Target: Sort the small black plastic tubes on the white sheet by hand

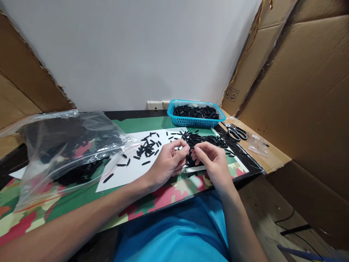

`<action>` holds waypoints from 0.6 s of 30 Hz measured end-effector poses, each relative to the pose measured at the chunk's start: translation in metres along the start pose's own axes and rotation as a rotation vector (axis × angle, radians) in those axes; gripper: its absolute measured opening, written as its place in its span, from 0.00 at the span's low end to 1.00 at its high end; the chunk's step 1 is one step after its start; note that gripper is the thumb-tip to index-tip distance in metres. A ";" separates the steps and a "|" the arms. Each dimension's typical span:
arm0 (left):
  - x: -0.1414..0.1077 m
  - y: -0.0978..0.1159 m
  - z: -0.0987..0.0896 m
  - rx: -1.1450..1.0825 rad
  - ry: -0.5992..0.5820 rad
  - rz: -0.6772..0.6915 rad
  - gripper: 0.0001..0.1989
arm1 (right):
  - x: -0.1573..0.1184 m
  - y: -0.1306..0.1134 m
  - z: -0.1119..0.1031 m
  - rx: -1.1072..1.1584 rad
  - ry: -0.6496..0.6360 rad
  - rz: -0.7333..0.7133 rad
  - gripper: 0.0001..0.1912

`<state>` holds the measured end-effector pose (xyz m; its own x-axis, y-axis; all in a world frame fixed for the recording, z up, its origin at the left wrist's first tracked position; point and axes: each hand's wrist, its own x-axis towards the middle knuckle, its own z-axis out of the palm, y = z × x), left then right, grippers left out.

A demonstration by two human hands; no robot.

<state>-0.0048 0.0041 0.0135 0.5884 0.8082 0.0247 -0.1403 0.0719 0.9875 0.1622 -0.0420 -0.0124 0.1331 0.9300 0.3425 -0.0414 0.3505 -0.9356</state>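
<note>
My left hand (170,158) and my right hand (214,162) meet above the table, each with thumb and forefinger pinched together. A small, slim black piece (191,147) appears to span the gap between the fingertips, mostly covered by them. Just behind and under the hands lies a dense pile of similar elongated black pieces (203,138). To the left, a looser cluster of black pieces (147,148) is scattered over white paper (116,180). What exact kind these pieces are I cannot tell. A pale, shiny strip (194,169) lies below the pile, near my right hand.
A blue plastic basket (196,123) full of black pieces stands at the back. Clear zip bags (68,145) with black contents cover the left side. Scissors (236,133) and a small clear bag (257,145) lie right, beside a cardboard wall (308,80).
</note>
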 end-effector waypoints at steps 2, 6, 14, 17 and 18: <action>0.000 -0.001 0.000 0.013 -0.001 0.025 0.19 | 0.000 -0.001 0.000 -0.020 0.006 -0.009 0.11; -0.001 -0.001 0.001 0.009 -0.005 0.040 0.18 | -0.001 -0.003 0.000 -0.053 0.020 -0.016 0.10; -0.001 -0.003 -0.001 0.008 0.005 0.038 0.15 | 0.000 -0.005 0.003 -0.105 0.030 -0.030 0.10; 0.002 -0.007 -0.006 0.016 0.030 0.013 0.16 | -0.001 -0.023 0.007 -0.320 0.098 -0.174 0.13; 0.003 -0.008 -0.008 0.018 0.033 0.002 0.17 | -0.002 -0.031 0.008 -0.421 0.118 -0.275 0.12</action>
<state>-0.0082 0.0109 0.0043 0.5612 0.8274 0.0217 -0.1272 0.0603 0.9900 0.1551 -0.0536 0.0170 0.1948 0.7823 0.5917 0.4096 0.4833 -0.7737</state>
